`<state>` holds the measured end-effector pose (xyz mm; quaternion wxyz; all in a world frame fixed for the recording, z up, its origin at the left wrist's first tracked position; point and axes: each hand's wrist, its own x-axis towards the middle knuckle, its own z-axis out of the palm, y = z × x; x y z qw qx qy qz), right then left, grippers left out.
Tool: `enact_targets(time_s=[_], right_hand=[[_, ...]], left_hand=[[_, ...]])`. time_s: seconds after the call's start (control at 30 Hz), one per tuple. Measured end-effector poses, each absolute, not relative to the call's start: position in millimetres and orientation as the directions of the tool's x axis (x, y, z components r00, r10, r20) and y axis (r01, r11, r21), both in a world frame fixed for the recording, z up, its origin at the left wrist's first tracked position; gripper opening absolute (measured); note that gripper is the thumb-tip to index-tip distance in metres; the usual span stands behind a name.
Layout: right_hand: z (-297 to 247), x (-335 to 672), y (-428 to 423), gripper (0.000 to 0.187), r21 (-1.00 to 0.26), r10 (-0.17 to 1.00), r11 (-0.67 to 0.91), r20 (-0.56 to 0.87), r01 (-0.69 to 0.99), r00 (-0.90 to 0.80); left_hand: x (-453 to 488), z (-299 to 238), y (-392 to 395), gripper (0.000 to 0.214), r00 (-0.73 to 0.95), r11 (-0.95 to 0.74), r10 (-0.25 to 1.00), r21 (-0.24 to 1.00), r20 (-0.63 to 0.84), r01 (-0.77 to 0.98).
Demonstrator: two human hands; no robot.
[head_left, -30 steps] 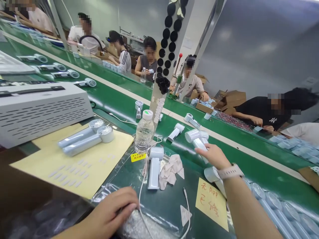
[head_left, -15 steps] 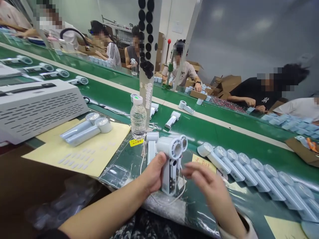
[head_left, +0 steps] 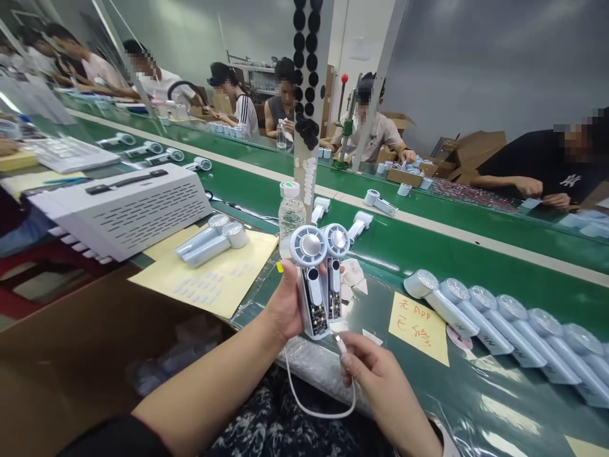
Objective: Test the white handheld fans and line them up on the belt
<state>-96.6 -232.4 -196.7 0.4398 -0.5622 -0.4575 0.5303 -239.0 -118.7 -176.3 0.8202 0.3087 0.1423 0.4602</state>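
Observation:
My left hand (head_left: 286, 304) is wrapped round a pale blue handheld fan (head_left: 314, 289), held upright. Its round grille faces me, and the open handle shows a circuit board with lit spots. Close against its right side stands a second handheld fan (head_left: 335, 279), also with an open handle; whether my fingers hold it too, I cannot tell. Just below the first fan's base, my right hand (head_left: 368, 365) pinches the plug of a white charging cable (head_left: 320, 416). The plug's metal tip points up toward the base, seemingly a small gap away. The cable loops down below my hands.
A water bottle (head_left: 292, 212) stands behind the fans. To the left are a vented grey-white box (head_left: 143, 206) and yellow paper (head_left: 228, 304) bearing two fans and small pieces. A row of fans (head_left: 504, 324) and a handwritten note (head_left: 419, 327) lie right. Co-workers sit across the green conveyor belt (head_left: 428, 244).
The fans have turned so their grilles and boards face me, and lights show on the boards. My right hand has moved down and left and now holds the cable plug. The view has shifted left.

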Motion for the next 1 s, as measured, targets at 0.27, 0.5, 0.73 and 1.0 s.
enact_targets(time_s=[0.27, 0.5, 0.73, 1.0], right_hand=[[-199.1, -130.8, -237.6, 0.041, -0.991, 0.991, -0.086, -0.096, -0.107, 0.096], [-203.1, -137.9, -242.6, 0.041, -0.998, 0.993, -0.025, -0.031, -0.051, 0.118], [-194.0, -131.1, -243.7, 0.038, -0.980, 0.975, 0.144, 0.164, 0.140, 0.148], [-197.7, -134.4, -241.0, 0.044, -0.994, 0.983, -0.062, -0.076, -0.087, 0.170]], left_hand=[[-225.2, -170.1, -128.9, 0.063, 0.507, 0.323, 0.848, 0.607, 0.155, -0.726], [-222.7, -175.0, -132.7, 0.061, 0.450, 0.260, 0.874, 0.607, 0.183, -0.751], [-229.6, -161.1, -133.4, 0.061, 0.495, 0.410, 0.863, 0.437, 0.097, -0.800], [-234.8, -168.1, -135.4, 0.062, 0.466, 0.285, 0.855, 0.542, 0.229, -0.790]])
